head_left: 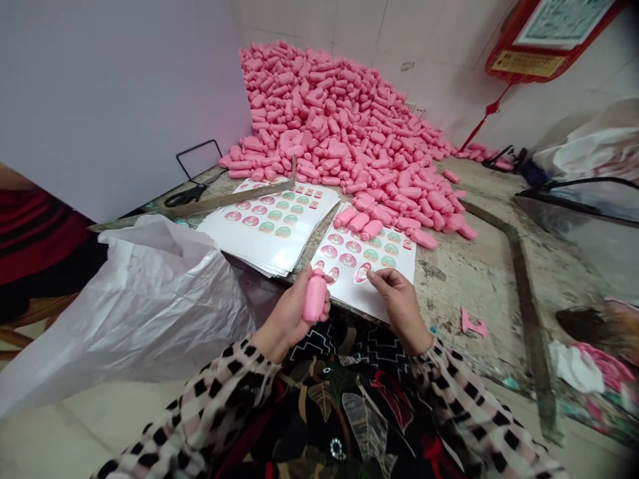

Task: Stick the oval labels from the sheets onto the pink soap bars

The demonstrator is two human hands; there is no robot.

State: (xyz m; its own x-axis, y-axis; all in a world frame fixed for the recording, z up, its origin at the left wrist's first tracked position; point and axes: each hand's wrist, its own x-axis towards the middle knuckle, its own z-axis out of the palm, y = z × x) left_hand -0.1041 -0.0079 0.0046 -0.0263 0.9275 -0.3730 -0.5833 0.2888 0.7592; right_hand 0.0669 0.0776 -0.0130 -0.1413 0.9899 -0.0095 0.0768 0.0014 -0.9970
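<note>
A small pink bottle (pixel 314 299) stands upright in my left hand (pixel 292 309), whose fingers wrap round it. My right hand (pixel 398 299) pinches the edge of an oval pink sticker (pixel 362 272) between thumb and forefinger, just over the near part of a white sticker sheet (pixel 349 286). That sheet bears rows of pink and green oval stickers, and several pink bottles rest on its far end. To its left lies a stack of similar sticker sheets (pixel 279 246). Behind them rises a large heap of pink bottles (pixel 329 120).
Black scissors (pixel 186 195) and a metal bar (pixel 229 197) lie at the left. A white plastic bag (pixel 164 299) hangs at the near left. Another bar (pixel 524 286) crosses the worn tabletop (pixel 449 273) at right, near a pink scrap (pixel 472 323) and a clear bin (pixel 574 226).
</note>
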